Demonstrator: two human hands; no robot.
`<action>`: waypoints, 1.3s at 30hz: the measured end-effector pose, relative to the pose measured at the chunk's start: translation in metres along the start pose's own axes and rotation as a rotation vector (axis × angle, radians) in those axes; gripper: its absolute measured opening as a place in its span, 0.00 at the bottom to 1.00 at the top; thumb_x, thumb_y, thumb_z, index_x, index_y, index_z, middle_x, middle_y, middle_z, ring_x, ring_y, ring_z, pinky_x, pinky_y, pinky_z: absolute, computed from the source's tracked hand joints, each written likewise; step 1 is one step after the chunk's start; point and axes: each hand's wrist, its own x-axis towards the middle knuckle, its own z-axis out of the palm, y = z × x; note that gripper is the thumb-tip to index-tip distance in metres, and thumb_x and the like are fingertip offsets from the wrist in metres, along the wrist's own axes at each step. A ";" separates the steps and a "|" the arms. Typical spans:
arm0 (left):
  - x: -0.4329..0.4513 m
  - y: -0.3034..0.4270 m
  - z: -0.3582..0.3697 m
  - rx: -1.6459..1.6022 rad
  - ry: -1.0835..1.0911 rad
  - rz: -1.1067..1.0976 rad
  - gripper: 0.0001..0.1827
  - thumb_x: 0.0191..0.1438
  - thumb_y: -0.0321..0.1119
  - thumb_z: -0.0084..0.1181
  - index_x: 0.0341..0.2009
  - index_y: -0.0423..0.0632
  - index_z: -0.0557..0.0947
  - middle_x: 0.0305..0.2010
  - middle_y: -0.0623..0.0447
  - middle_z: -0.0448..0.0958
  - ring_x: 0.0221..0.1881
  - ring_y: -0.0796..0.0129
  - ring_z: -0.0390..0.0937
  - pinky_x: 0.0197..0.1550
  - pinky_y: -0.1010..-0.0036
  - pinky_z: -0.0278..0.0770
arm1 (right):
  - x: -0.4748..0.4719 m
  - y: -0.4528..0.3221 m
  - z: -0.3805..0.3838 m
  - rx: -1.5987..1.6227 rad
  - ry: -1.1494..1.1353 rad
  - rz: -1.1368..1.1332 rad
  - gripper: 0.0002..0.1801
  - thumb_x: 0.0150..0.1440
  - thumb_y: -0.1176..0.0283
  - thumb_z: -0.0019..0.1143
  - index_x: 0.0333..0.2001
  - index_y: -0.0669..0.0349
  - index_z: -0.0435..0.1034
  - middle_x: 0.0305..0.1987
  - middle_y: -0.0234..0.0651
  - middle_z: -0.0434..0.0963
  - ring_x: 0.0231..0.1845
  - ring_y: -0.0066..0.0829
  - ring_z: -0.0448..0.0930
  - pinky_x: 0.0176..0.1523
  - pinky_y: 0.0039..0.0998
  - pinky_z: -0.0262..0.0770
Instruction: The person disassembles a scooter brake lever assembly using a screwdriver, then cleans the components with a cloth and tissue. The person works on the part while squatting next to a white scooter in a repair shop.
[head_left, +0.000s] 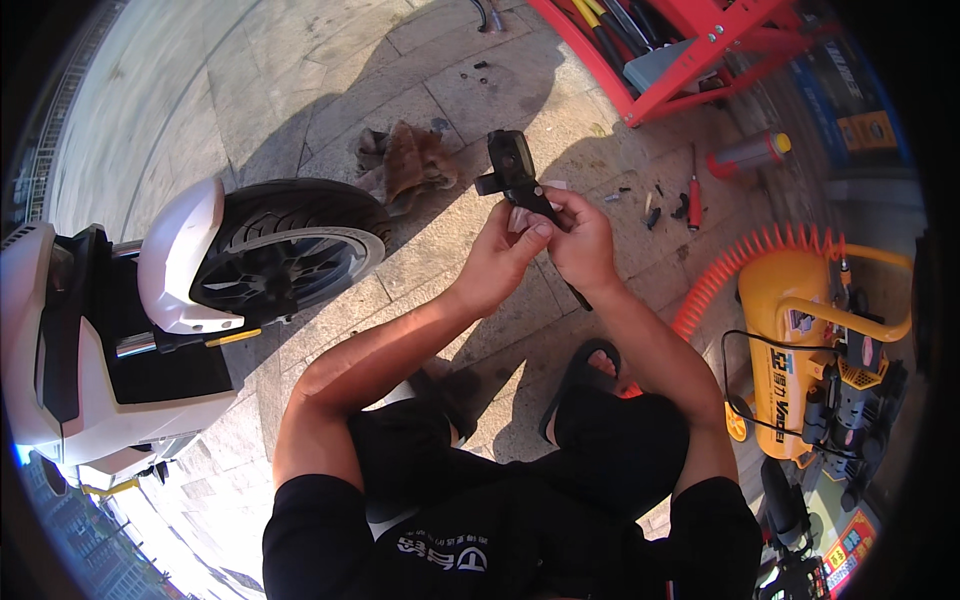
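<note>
Between my two hands, above the paving, is a black brake lever with its master cylinder (512, 165), the reservoir end pointing away from me. My left hand (499, 259) holds it near the lever's pivot, with a piece of white tissue (519, 219) under the fingers. My right hand (581, 244) grips the same part from the right, fingertips meeting the left thumb. The dark lever blade shows below the right palm. A dirty brown rag (412, 161) lies on the ground beyond, to the left.
A white scooter's front wheel (300, 262) stands at left. At right are a red-handled screwdriver (694, 202), small bolts (613, 198), a grey-red bottle (750, 154) and a yellow air compressor (787, 360) with an orange coiled hose (720, 277). A red tool cart (637, 112) stands at upper right.
</note>
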 end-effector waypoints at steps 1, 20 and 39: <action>0.000 0.000 0.001 0.064 0.054 0.066 0.22 0.61 0.42 0.54 0.55 0.46 0.68 0.51 0.56 0.71 0.53 0.73 0.68 0.57 0.68 0.65 | -0.002 -0.001 0.000 -0.017 -0.009 -0.015 0.18 0.55 0.81 0.60 0.50 0.70 0.69 0.40 0.38 0.80 0.40 0.21 0.80 0.42 0.22 0.77; 0.001 0.016 -0.011 -0.183 0.004 -0.123 0.15 0.61 0.33 0.52 0.52 0.46 0.71 0.44 0.51 0.75 0.40 0.65 0.79 0.29 0.72 0.82 | 0.007 -0.033 0.001 -0.246 -0.080 -0.335 0.09 0.56 0.84 0.55 0.42 0.67 0.71 0.43 0.34 0.72 0.43 0.20 0.75 0.44 0.20 0.74; 0.000 0.001 -0.019 0.576 0.240 0.165 0.16 0.52 0.33 0.60 0.42 0.37 0.74 0.27 0.50 0.76 0.26 0.76 0.70 0.26 0.74 0.71 | 0.007 -0.086 0.002 -0.778 -0.160 -0.746 0.12 0.42 0.81 0.66 0.33 0.58 0.75 0.38 0.32 0.79 0.45 0.38 0.75 0.50 0.34 0.70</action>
